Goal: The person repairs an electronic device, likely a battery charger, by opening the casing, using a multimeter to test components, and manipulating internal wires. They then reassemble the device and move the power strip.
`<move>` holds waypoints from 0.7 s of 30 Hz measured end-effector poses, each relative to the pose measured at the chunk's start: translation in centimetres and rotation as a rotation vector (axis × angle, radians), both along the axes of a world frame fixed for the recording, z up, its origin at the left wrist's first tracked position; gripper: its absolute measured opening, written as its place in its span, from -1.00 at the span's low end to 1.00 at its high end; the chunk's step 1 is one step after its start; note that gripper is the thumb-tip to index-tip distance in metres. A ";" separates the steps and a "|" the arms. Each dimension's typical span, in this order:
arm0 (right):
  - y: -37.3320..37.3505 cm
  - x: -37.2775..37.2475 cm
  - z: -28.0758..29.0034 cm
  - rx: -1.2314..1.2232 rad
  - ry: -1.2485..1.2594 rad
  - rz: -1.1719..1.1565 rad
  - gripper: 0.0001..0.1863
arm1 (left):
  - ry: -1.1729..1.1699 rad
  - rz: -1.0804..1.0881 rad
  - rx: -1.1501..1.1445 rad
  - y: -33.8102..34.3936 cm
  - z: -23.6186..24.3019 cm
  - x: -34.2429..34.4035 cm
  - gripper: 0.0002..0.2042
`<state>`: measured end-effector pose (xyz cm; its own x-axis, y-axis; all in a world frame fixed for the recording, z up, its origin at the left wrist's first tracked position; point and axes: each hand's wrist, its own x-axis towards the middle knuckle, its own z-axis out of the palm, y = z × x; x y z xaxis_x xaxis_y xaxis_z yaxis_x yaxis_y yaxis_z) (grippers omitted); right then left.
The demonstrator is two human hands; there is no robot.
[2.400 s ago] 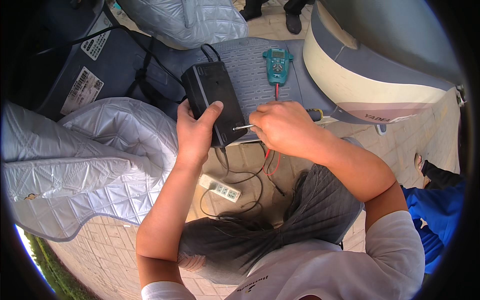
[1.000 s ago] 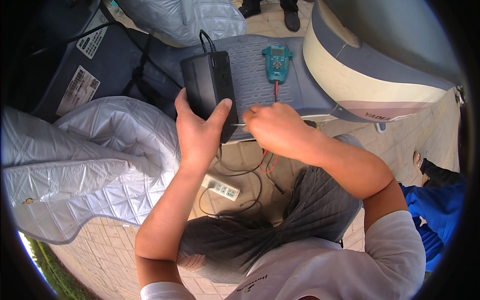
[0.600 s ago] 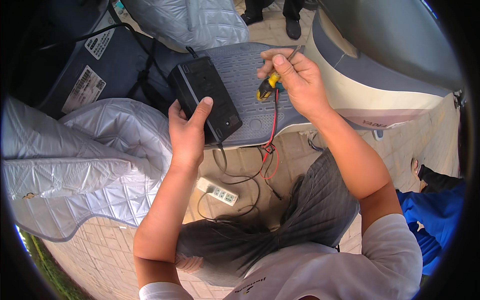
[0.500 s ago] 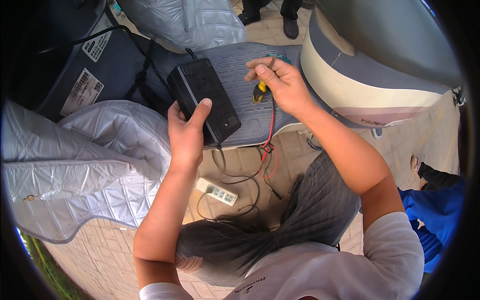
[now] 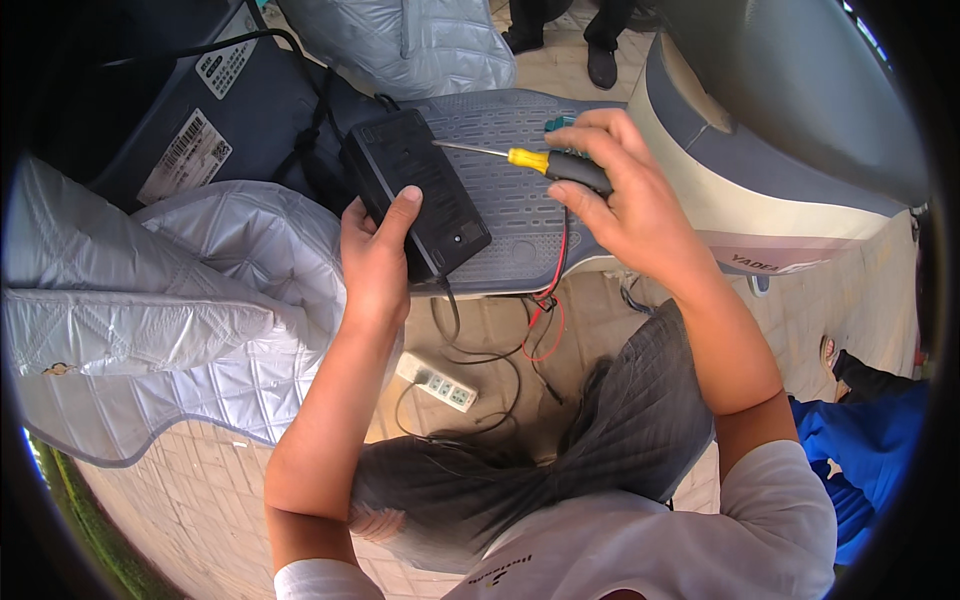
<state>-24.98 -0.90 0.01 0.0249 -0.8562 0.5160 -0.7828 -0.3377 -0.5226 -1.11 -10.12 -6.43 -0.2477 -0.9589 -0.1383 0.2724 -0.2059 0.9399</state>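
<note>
My left hand (image 5: 378, 250) grips a black box-shaped charger (image 5: 425, 190), thumb on top and fingers under its near left side. The charger rests tilted over the grey scooter footboard (image 5: 510, 240), with a dark cable leaving its near end. In my right hand (image 5: 625, 190) is a screwdriver (image 5: 530, 159) with a yellow and black handle. Its thin metal shaft points left, the tip at the charger's upper right edge; whether it touches cannot be made out. A small teal item (image 5: 558, 123) lies on the footboard behind my right fingers.
Below the footboard, a white power strip (image 5: 440, 384) lies on the paving among dark cables and red wire (image 5: 562, 330). Silver quilted covers (image 5: 240, 250) hang at left. The scooter's cream body (image 5: 690, 150) rises at right. People's legs (image 5: 603, 45) stand behind; someone in blue (image 5: 865, 450) is at right.
My right hand has turned the screwdriver from pointing up to pointing left, toward the charger. The left hand keeps its hold on the charger. The view has shifted slightly.
</note>
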 end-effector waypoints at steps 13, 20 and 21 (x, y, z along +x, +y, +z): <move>1.6 -0.2 0.2 -0.278 -0.296 0.126 -0.66 | 0.084 -0.014 0.021 0.3 0.6 -1.1 -0.47; 1.8 -0.4 0.9 -0.284 -0.195 0.153 -0.68 | 0.064 0.016 0.028 0.5 0.7 -1.3 -0.43; 1.9 -0.3 1.1 -0.298 -0.155 0.172 -0.68 | 0.067 0.013 0.033 0.5 0.7 -1.3 -0.43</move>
<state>-25.33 0.99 1.07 0.0569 -0.6577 0.7511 -0.6209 -0.6125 -0.4893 -2.40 -9.62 -5.76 -0.2449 -0.9574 -0.1530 0.3374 -0.2321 0.9123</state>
